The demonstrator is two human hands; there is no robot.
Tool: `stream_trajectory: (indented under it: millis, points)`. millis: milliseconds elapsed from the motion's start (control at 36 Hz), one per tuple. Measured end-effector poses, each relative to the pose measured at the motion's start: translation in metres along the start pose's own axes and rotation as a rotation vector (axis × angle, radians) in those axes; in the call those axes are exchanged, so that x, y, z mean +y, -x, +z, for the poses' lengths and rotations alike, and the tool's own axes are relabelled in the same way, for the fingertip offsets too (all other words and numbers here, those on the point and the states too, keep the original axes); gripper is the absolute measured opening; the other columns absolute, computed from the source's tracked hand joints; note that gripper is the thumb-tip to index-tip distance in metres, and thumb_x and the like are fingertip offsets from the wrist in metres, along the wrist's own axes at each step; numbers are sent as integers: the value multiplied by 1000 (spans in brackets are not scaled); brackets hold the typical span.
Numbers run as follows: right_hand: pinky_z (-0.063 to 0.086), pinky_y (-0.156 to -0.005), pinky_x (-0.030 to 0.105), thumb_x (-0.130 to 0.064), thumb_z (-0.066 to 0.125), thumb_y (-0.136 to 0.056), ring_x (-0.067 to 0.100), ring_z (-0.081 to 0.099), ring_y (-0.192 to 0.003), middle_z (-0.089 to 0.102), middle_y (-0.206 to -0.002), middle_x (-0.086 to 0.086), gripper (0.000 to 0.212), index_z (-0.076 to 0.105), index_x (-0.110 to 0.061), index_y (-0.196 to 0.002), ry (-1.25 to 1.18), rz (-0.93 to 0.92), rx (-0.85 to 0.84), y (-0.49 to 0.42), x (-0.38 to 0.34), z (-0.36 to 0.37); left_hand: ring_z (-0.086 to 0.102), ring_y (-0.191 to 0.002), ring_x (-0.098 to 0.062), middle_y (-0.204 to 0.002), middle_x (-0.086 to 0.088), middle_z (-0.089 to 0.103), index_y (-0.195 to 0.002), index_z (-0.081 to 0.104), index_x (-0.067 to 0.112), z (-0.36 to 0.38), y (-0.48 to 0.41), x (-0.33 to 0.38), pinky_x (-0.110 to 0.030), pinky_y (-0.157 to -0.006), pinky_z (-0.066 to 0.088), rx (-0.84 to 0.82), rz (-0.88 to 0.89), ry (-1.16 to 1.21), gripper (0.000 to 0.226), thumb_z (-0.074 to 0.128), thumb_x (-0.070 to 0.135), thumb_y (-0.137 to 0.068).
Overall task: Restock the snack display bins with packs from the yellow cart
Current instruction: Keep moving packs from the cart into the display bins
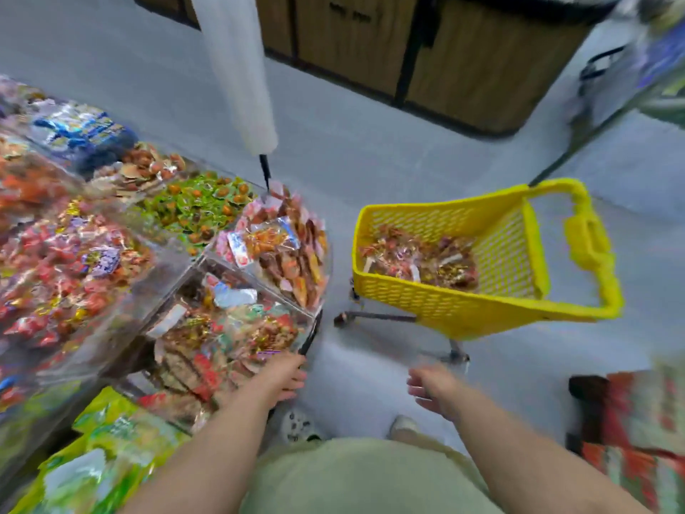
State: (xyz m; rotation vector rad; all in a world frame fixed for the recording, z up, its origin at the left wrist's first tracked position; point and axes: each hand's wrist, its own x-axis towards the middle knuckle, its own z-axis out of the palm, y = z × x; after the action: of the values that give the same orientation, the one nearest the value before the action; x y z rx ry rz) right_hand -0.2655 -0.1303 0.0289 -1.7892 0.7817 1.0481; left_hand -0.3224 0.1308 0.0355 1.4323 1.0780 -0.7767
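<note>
No text, brand or number can be read. The snack packs (pixel 265 241) in the display bins (pixel 174 261) and the packs (pixel 419 257) in the yellow cart (pixel 444 306) carry coloured print, but the blur makes every letter unreadable

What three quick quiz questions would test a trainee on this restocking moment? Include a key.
1. Fill in: the yellow perforated plastic cart stands to the person's ___ of the clear plastic display bins.
2. Of the left hand and right hand, which is at the bins' front edge? A left; B right; C neither.
3. True or false: the cart is empty.
Key: 1 right; 2 A; 3 false, wrapped snack packs lie in it.
</note>
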Motion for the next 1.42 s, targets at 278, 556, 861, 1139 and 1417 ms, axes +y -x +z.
stream_trajectory:
  millis: [278,556,861,1139,1417]
  points:
    - [31,-47,17,-16,50,-93,10,47,-44,51,-60,0,17,52,-15,-76,-66,216,40,-12,109,-126,55,-68,-20,-82,-10,58,-95,55,11,104,-4,-10,-26,-62,37,13,-51,22,11,49,21,-97]
    - [42,-59,25,-21,52,-93,13,55,-65,57,-78,2,12,52,-14,-84,-220,162,74,-43,80,-192,50,-58,-17,-70,-5,55,-82,53,15,161,-11,36,-22,-50,40,34,-1,-97,16,47,17,-97]
    - [44,-60,24,-23,52,-94,14,58,-71,58,-82,3,11,54,-13,-89,-328,229,41,-78,29,-178,54,-60,-19,-76,-9,58,-98,54,6,175,-59,128,-22,-52,35,-16,23,-359,13,44,15,-98]
    - [43,-64,25,-26,50,-95,12,57,-75,59,-86,0,10,53,-18,-100,-440,123,94,-107,-101,-175,57,-76,-22,-93,-12,61,-112,54,8,140,-113,235,-29,-68,41,-50,43,-323,21,43,21,-100]
    - [46,-81,31,-24,46,-97,16,57,-89,60,-106,8,29,51,-9,-122,-407,169,97,-136,-156,-179,53,-82,-24,-95,-13,60,-101,52,7,107,-170,270,-33,-78,41,51,-39,-221,15,45,20,-100]
